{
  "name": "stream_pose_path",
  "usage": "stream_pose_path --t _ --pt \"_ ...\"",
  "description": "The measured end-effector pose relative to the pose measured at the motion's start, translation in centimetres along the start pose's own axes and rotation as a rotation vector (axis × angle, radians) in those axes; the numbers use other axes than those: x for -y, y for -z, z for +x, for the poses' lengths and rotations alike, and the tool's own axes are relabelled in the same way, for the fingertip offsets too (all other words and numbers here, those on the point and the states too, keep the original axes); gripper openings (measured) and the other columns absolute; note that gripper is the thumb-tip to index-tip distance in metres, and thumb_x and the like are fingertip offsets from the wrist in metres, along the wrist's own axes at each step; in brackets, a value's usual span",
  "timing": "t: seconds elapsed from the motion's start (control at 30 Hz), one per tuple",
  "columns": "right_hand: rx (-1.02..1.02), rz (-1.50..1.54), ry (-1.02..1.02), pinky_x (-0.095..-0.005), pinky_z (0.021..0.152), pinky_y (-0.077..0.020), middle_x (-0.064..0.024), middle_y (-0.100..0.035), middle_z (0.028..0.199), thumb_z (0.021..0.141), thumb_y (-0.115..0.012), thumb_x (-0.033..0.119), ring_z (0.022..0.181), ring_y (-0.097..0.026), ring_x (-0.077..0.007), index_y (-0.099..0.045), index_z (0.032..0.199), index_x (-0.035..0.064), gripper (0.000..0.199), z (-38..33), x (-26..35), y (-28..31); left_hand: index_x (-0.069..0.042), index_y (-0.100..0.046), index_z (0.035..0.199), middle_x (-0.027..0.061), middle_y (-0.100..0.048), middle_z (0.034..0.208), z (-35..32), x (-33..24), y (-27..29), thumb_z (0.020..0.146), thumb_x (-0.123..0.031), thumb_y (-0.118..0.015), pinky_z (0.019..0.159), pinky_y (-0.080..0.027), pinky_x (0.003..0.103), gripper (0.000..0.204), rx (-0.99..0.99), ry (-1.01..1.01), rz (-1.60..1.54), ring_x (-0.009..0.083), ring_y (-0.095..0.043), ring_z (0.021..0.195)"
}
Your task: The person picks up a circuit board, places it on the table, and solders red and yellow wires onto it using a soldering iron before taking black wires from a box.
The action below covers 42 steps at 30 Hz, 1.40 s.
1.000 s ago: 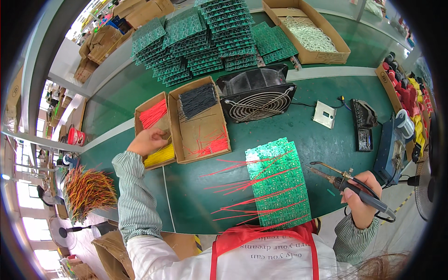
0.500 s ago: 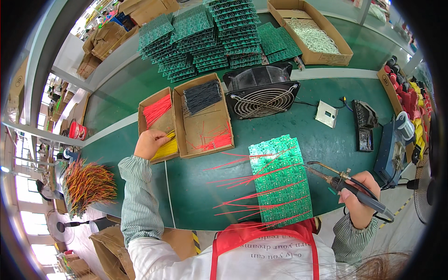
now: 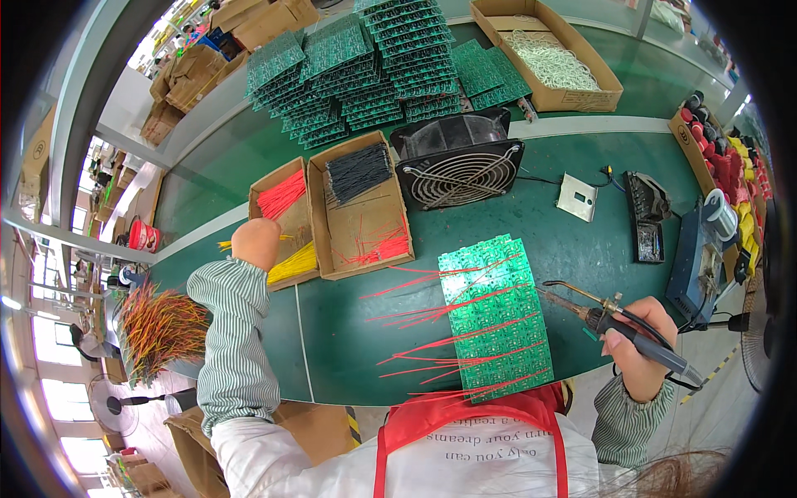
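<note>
Beside the black square fan (image 3: 459,170) on the green workbench (image 3: 332,332), a person is working with both hands. To the fan's left, two open cardboard trays are lying side by side: the nearer tray (image 3: 363,207) is holding black wires (image 3: 357,170) and loose red wires (image 3: 383,247), the farther tray (image 3: 282,224) is holding red wires at its top and yellow wires (image 3: 292,266) at its bottom. The left hand (image 3: 255,242) is reaching into that farther tray, knuckles up, resting on the yellow wires; whether its fingers are gripping any I cannot tell. Below the fan, a green circuit board panel (image 3: 496,315) is lying flat, with red wire leads (image 3: 423,311) sticking out of it leftward. Right of that panel, well below and right of the fan, the right hand (image 3: 639,344) is clasping a soldering iron (image 3: 610,319) by its dark handle, the tip pointing toward the panel's right edge. Behind the fan, stacks of green circuit boards (image 3: 374,58) are lying in rows.
</note>
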State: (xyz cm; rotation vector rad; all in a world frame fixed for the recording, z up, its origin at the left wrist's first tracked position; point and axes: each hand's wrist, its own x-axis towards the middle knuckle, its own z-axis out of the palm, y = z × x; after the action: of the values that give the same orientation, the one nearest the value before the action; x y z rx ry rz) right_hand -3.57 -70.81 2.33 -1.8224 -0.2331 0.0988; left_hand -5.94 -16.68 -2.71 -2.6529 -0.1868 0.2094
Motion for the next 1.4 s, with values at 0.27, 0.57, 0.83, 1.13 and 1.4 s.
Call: stream_pose_path --t 0.27,0.57,0.83,1.13,1.4 --pt "-0.018 -0.039 0.036 -0.0226 0.050 -0.0427 -0.0043 -0.061 0.062 0.067 -0.069 0.006 0.052 -0.055 -0.0090 -0.058 0.079 -0.0011 0.018 0.4 -0.5 -0.2 -0.009 -0.071 0.077 0.0114 -0.068 0.077 1.3 -2.9 -3.7 0.080 -0.012 -0.055 0.057 -0.053 0.041 0.017 0.099 0.088 0.175 0.0270 -0.067 0.073" --pt "0.104 -0.007 0.155 -0.0217 0.050 -0.0439 -0.0046 -0.062 0.063 0.068 -0.070 0.006 0.052 -0.057 -0.0084 -0.059 0.079 -0.0004 0.018 1.8 0.2 -0.8 -0.002 -0.064 0.086 0.0148 -0.064 0.076 -2.5 -9.1 11.3 0.082 -0.016 -0.064 0.062 -0.049 0.037 0.015 -0.294 0.036 -0.801 0.0301 -0.063 0.070" --pt "0.137 -0.077 0.278 -0.0217 0.051 -0.0434 -0.0051 -0.062 0.064 0.068 -0.071 0.008 0.054 -0.056 -0.0084 -0.060 0.081 -0.0002 0.019 2.6 1.4 -1.3 -0.002 -0.062 0.083 0.0105 -0.059 0.074 -4.4 -19.9 16.5 0.077 -0.008 -0.066 0.057 -0.047 0.035 0.009 -0.316 -0.449 -1.018 0.0270 -0.059 0.066" --pt "0.158 -0.069 0.240 -0.0219 0.052 -0.0446 -0.0050 -0.062 0.065 0.069 -0.071 0.009 0.054 -0.058 -0.0087 -0.060 0.080 0.0006 0.018 3.2 1.7 -1.2 -0.003 -0.059 0.079 0.0123 -0.056 0.073 -2.2 -20.2 13.4 0.077 -0.014 -0.064 0.057 -0.047 0.039 0.012 -0.429 -0.228 -0.827 0.0297 -0.058 0.064" --pt "0.237 0.001 0.215 -0.0234 0.050 -0.0451 -0.0049 -0.062 0.064 0.070 -0.072 0.010 0.054 -0.059 -0.0085 -0.061 0.079 0.0011 0.017 4.4 1.6 -2.8 0.001 -0.063 0.086 0.0139 -0.060 0.075 -3.0 -18.7 12.8 0.078 -0.015 -0.069 0.060 -0.046 0.035 0.019 -0.089 -0.242 -1.289 0.0267 -0.059 0.065"
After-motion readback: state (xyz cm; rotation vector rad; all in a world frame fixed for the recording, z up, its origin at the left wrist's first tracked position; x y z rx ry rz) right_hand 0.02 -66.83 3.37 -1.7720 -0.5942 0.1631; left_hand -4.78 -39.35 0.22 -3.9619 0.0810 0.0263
